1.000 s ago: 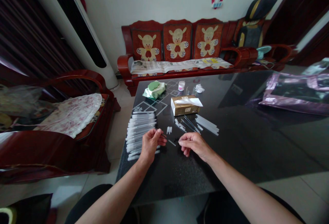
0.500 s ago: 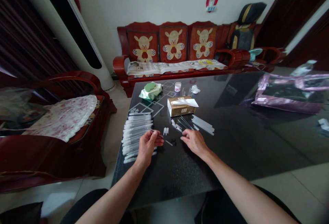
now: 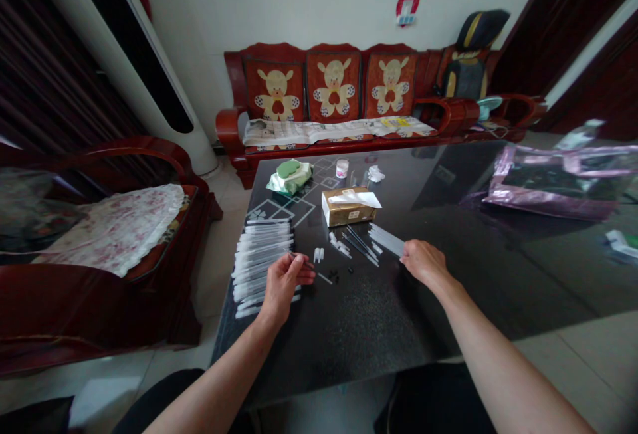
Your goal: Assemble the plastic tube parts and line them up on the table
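Observation:
My left hand is closed in a pinch on a thin dark pen refill, just right of a row of assembled white pens. My right hand has its fingers closed at the near end of the translucent white pen barrels; how many it grips is hidden. Dark pen refills lie fanned out left of those barrels. White pen caps rest beside them, with more short white caps nearer my left hand. Small black plugs are scattered in front.
A gold tissue box stands behind the pen parts. Farther back are a green wipes pack, a small white jar and a crumpled tissue. A pink-edged clear bag lies on the dark table at the right.
My right hand has moved right, from beside the dark refills to the near end of the white barrels. My left hand still pinches the refill in about the same place.

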A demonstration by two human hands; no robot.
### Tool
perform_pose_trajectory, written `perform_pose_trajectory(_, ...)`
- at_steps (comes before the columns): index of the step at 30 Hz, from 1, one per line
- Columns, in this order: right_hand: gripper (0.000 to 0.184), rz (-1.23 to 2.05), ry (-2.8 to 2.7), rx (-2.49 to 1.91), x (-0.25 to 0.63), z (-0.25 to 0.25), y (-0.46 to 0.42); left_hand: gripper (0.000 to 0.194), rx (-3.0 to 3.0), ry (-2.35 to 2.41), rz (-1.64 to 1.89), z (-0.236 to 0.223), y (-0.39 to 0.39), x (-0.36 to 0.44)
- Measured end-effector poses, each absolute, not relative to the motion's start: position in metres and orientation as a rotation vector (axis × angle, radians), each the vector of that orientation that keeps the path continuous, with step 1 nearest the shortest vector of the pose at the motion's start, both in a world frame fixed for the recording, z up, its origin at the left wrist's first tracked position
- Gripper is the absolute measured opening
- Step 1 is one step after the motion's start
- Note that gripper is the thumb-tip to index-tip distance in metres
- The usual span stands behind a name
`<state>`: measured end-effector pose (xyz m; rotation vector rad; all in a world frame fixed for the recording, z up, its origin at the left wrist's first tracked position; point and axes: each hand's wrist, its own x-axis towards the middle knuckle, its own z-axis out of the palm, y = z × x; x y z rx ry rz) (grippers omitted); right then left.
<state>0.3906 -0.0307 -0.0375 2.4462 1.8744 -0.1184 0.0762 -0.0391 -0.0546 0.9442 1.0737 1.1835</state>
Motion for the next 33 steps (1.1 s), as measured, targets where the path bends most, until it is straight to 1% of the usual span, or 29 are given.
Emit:
perform_pose_trajectory(6,0.019,-0.059,1.858,2.496,0.393,-0.035,-0.029,0.036,0.939,1.065,1.164,-0.055,-0.039,0.076)
perform_pose_trajectory(18,0.018,-0.139,1.897,2.358,0.39,-0.037,-0.03,0.032,0.987,1.044,1.136,-0.052,-0.04,0.074)
perform_pose_trajectory(21,0.014,-0.147,1.933,2.373,0.389,-0.035,-0.031,0.03,1.01,1.032,1.134,-0.052,-0.04,0.074)
perform_pose_trajectory(22,0.011,-0.202,1.973,2.396,0.386,-0.034,-0.032,0.029,1.019,1.024,1.134,-0.052,-0.04,0.074)
perform_pose_trajectory(23,0.01,-0.314,2.031,2.426,0.383,-0.033,-0.034,0.028,1.028,1.012,1.133,-0.051,-0.04,0.074)
perform_pose_trajectory(24,0.01,-0.495,2.101,2.445,0.377,-0.033,-0.037,0.027,1.035,0.996,1.128,-0.05,-0.041,0.075)
perform_pose_trajectory(26,0.011,-1.036,2.221,2.395,0.361,-0.032,-0.043,0.026,1.041,0.947,1.096,-0.047,-0.043,0.077)
perform_pose_trajectory(27,0.013,-1.334,2.25,2.291,0.35,-0.032,-0.047,0.025,1.038,0.918,1.072,-0.046,-0.045,0.078)
perform_pose_trajectory(28,0.014,-1.562,2.263,2.184,0.338,-0.033,-0.052,0.025,1.035,0.89,1.045,-0.045,-0.046,0.079)
perform_pose_trajectory(30,0.014,-1.83,2.261,2.035,0.315,-0.034,-0.059,0.023,1.041,0.844,0.999,-0.043,-0.05,0.082)
perform_pose_trajectory(33,0.012,-2.002,2.219,1.912,0.288,-0.037,-0.065,0.022,1.084,0.803,0.968,-0.042,-0.053,0.084)
